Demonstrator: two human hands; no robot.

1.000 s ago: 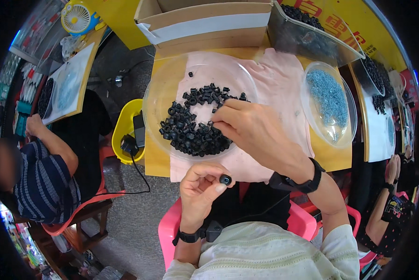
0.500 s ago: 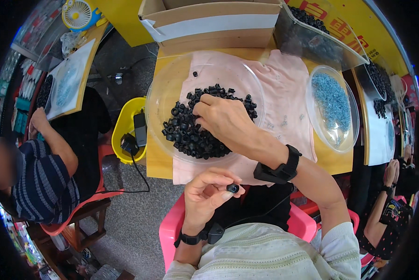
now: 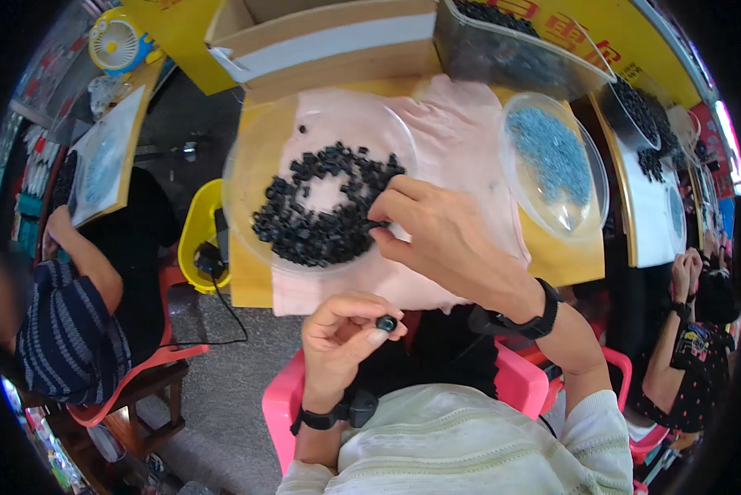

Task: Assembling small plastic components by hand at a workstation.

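My left hand (image 3: 336, 337), in front of the table's near edge, pinches a small black ring-shaped part (image 3: 387, 323) between thumb and fingertips, its round end facing up. Above the right side of a wide clear plastic bowl (image 3: 240, 157), my right hand (image 3: 436, 227) has thumb and fingers closed on another small black part (image 3: 377, 223). A heap of small black hollow parts (image 3: 312, 235) lies in the bowl, with a bare patch near its middle. One loose black part (image 3: 303, 129) sits apart from the heap. Pink cloth (image 3: 461, 124) spreads under the bowl.
Small blue pieces (image 3: 552, 157) fill a clear oval dish to the right. Behind stand a cardboard box (image 3: 329, 54) and a clear bin (image 3: 519, 58) of black parts. A yellow basket (image 3: 190, 247) is left of the table. Other people sit at both sides.
My right hand has come out of the heap toward the right with a black part in its fingers, uncovering the bare patch. My left hand keeps its ring-shaped part. The whole view has shifted slightly.
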